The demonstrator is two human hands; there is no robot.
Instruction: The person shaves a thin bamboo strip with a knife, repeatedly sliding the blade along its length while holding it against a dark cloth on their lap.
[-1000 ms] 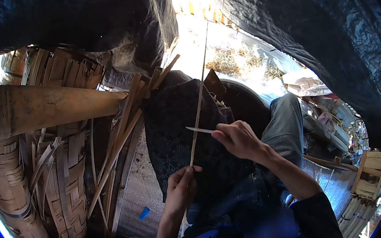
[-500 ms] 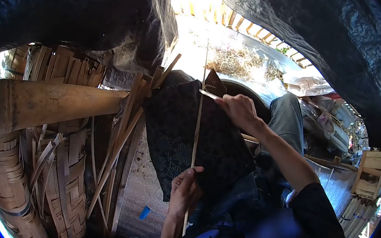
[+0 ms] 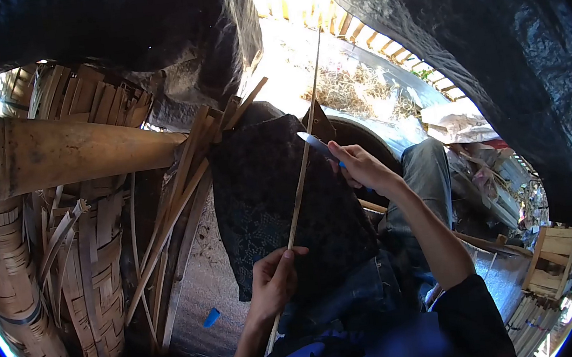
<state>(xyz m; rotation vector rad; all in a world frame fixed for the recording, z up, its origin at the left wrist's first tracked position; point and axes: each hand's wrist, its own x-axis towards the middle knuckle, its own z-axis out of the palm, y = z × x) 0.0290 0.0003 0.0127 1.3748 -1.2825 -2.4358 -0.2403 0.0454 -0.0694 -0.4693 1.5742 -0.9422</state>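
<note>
A long thin bamboo strip (image 3: 300,194) slants up across a dark patterned cloth (image 3: 253,203) spread over my lap. My left hand (image 3: 274,278) is closed round the strip's lower part, thumb pointing right along it. In my right hand (image 3: 362,166) is a knife (image 3: 313,140) with a pale blade and a bit of blue at the handle. The blade lies across the strip near the cloth's far edge, and seems to touch it. A brown pointed piece (image 3: 319,120) stands behind the blade, partly hidden.
On the left, a thick bamboo pole (image 3: 84,143) juts in above woven bamboo baskets (image 3: 5,281) and loose split bamboo (image 3: 182,197). Black plastic sheeting (image 3: 452,25) hangs overhead. A blue scrap (image 3: 211,317) lies on the floor; a wooden crate (image 3: 552,257) stands at right.
The strip's far end now reaches higher and further right. My right hand has turned and shifted slightly right and down, showing more blade and blue. My left hand still grips the strip.
</note>
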